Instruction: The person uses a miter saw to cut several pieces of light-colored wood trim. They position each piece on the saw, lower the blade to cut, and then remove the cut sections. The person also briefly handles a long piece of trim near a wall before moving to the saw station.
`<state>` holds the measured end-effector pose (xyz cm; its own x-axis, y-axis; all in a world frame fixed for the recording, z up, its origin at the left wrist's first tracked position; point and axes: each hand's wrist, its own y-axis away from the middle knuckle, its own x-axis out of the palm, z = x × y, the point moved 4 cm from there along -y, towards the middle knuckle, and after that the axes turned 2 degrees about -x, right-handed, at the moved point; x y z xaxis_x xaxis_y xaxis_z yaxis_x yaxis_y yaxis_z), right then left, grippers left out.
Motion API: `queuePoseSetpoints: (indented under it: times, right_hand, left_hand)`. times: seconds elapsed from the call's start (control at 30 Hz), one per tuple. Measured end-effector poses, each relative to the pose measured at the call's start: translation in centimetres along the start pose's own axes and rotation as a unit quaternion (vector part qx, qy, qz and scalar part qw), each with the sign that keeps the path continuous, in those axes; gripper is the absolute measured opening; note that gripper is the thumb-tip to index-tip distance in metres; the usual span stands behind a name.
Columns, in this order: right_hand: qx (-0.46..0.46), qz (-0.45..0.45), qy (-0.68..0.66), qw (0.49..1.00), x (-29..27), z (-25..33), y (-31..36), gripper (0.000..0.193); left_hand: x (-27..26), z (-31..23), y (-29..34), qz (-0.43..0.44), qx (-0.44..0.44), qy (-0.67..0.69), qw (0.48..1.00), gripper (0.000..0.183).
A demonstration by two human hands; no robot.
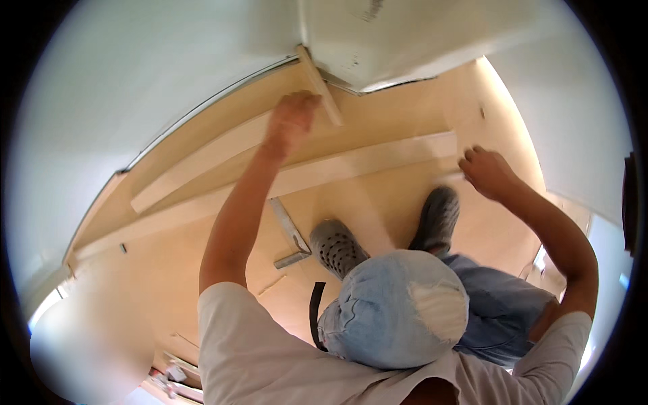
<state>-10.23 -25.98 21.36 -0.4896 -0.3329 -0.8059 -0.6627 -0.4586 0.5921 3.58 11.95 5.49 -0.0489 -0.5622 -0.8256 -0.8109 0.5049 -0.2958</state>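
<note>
several pale wall panels (169, 61), curving round the top and both sides of the view, with a tan floor (385, 196) spread out below. next in size, blue jeans (385, 310) with bent knees, a paler patch on the near one. across the floor, one long pale plank (364, 160), running from far left to below the right panel's glow. between that and the left panel's edge, a shorter plank (202, 158), roughly alongside, with its right end behind the left hand. near the upper middle, a narrow wooden strip (322, 91), slanting down from the corner between two panels. below the long plank, a metal square (290, 226), lying flat beside two grey clogs (337, 248).

left hand (291, 120) blurred, just beside the narrow wooden strip; contact impossible to tell, likewise the state of the grip. right hand (489, 174) out past the long plank's right end, fingers curled, grip too unclear to tell whether pinching anything. just beside those fingers, a thin pale thing (453, 177), too blurred to name. far left, a small dark piece (123, 248) on the floor.
</note>
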Motion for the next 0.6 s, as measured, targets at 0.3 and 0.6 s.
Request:
queuePoseSetpoints:
  times: [0.3,0.6]
  right_hand:
    - [-0.063,0.044,-0.006,0.997,-0.8,0.2,2.2,0.025]
    - [-0.090,-0.006,-0.201,0.975,3.2,6.9,-3.6,0.031]
  left_hand:
    - [0.6,-3.1,-2.7,0.041,-0.009,-0.115,0.992,0.029]
    - [-1.2,-11.6,0.9,0.075,0.109,-0.095,0.987,0.010]
